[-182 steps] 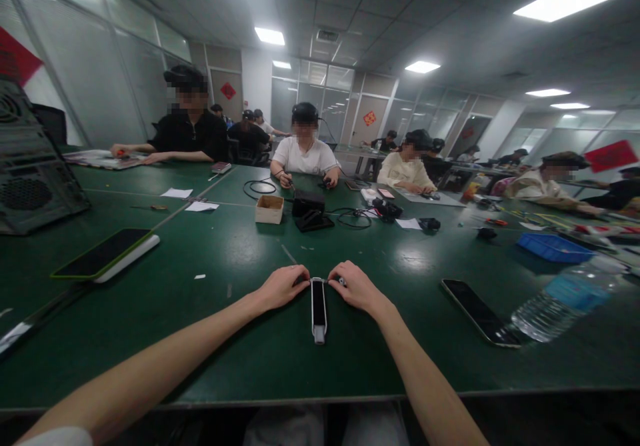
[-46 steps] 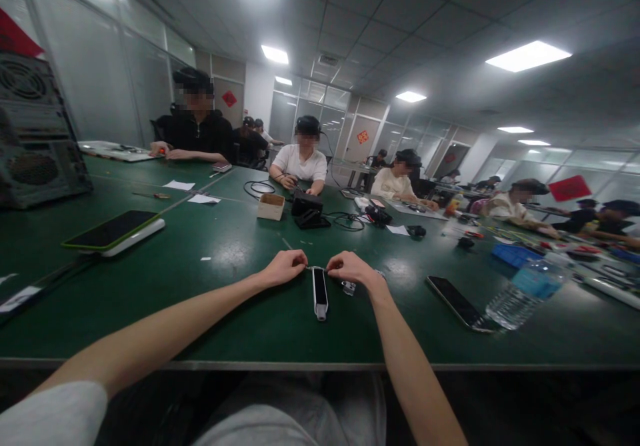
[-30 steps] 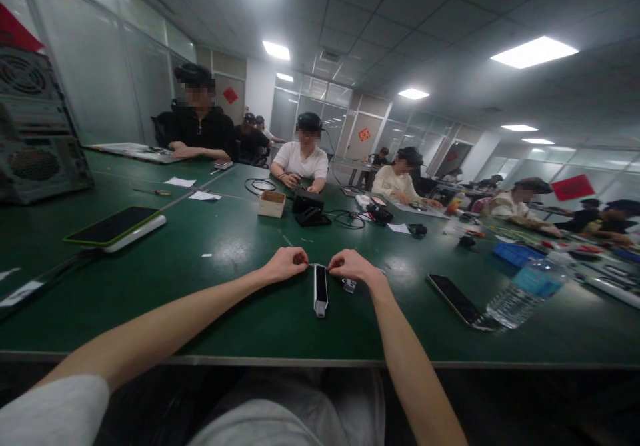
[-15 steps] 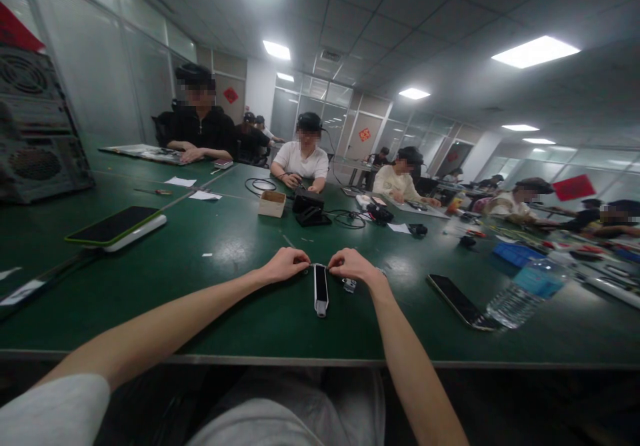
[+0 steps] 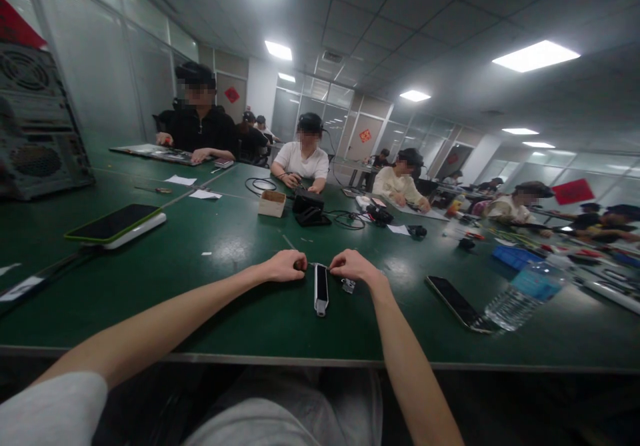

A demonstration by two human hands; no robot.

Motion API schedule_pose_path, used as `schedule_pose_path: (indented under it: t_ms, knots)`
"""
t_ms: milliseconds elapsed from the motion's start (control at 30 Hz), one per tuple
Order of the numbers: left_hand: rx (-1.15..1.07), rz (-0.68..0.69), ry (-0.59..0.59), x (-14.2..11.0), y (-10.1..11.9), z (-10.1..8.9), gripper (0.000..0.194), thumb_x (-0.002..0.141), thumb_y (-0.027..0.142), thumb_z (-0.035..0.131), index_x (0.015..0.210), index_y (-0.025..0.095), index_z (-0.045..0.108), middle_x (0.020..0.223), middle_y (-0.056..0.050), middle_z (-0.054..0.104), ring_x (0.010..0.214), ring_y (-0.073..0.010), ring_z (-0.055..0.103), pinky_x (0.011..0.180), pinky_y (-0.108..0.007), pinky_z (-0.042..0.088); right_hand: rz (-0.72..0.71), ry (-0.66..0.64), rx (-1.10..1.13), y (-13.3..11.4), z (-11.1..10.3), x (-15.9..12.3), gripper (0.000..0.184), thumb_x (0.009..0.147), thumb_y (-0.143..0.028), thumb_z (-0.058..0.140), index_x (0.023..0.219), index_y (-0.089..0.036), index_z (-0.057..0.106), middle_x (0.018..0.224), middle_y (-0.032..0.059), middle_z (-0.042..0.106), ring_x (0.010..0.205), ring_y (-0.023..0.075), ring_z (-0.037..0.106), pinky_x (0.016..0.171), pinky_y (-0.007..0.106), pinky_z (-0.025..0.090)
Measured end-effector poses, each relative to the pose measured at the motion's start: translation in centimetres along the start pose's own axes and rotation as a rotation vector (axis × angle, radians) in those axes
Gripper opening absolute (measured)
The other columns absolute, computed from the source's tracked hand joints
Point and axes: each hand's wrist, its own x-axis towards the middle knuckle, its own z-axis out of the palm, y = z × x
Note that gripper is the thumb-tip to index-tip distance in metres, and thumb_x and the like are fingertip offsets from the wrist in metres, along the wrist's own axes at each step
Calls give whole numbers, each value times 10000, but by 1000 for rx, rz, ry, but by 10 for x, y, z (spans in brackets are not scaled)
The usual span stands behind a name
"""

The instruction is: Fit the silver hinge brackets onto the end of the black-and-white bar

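With my left hand (image 5: 285, 266) and right hand (image 5: 353, 265) curled to a pinch, any grip too small to tell, I should work lightly and evenly at the far end of the black-and-white stick (image 5: 321, 291) lying between them.

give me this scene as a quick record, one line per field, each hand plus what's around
between hands: slim white device with dark face, on green table
left hand: near the device's far end; anything held is too small to identify
right hand: near that same end; hold unclear
beside right hand: small silvery piece
person's right: dark-screened phone, clear bottle
farther ahead: small open box
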Motion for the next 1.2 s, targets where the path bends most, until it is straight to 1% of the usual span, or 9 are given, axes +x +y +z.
schedule_pose_path:
  t_ms: [133,267,367,567,767,967,1033,1100,1200]
  knots:
    - [-12,43,-61,-2,-5,-2,176,760,289,599,884,176,652,835,-19,641,736,-162,591,645,-223,430,-10,-6,-6,1,1,1,196,750,-242,596,854,-174,747,855,25,721,773,143,643,687,190,467]
    - [-29,72,-31,-4,-8,1,175,773,276,599,910,181,654,892,-24,651,804,-165,595,702,-222,432,-13,-8,-5,1,2,3,200,747,-239,595,855,-169,748,853,26,722,776,141,644,692,187,465]
    - [-26,81,-24,-4,-7,3,155,779,256,590,899,186,659,892,-18,653,809,-162,596,713,-219,430,-7,-6,-8,2,2,3,200,746,-229,593,857,-167,746,848,27,722,780,141,643,677,185,460]
    - [-46,49,-62,-4,-6,1,107,788,253,589,842,182,648,821,-5,646,745,-150,590,656,-208,422,-14,-3,-12,1,2,2,201,754,-246,586,859,-168,739,843,22,717,764,136,642,653,185,453]
    - [-60,41,-37,-2,-8,1,147,771,257,616,891,175,638,870,-22,638,778,-161,588,672,-219,425,-20,-12,-22,0,1,2,205,755,-250,589,871,-180,743,872,23,717,786,141,640,694,194,461]
    - [-84,17,-115,4,-11,-2,142,759,280,609,849,181,656,784,-1,636,694,-144,584,597,-200,405,-21,-15,-4,0,1,1,205,752,-245,590,875,-181,741,880,26,717,798,149,642,704,204,466]
    - [-90,6,-124,5,-11,-2,141,744,277,617,839,179,652,770,4,635,678,-141,582,586,-199,402,-22,-9,-2,0,1,2,200,750,-246,595,869,-179,742,878,28,718,794,150,643,699,202,466]
    - [-98,1,-107,4,-10,-1,141,744,277,612,838,175,642,780,4,632,687,-141,579,595,-201,404,-30,-5,-5,0,2,2,197,750,-241,595,865,-179,742,868,26,719,787,148,644,687,196,464]
    - [-110,2,-48,-1,-8,1,148,771,290,581,846,171,624,798,-1,623,712,-144,570,616,-208,407,-38,-1,-15,-1,2,2,194,753,-232,592,865,-179,741,868,23,720,791,146,645,685,190,463]
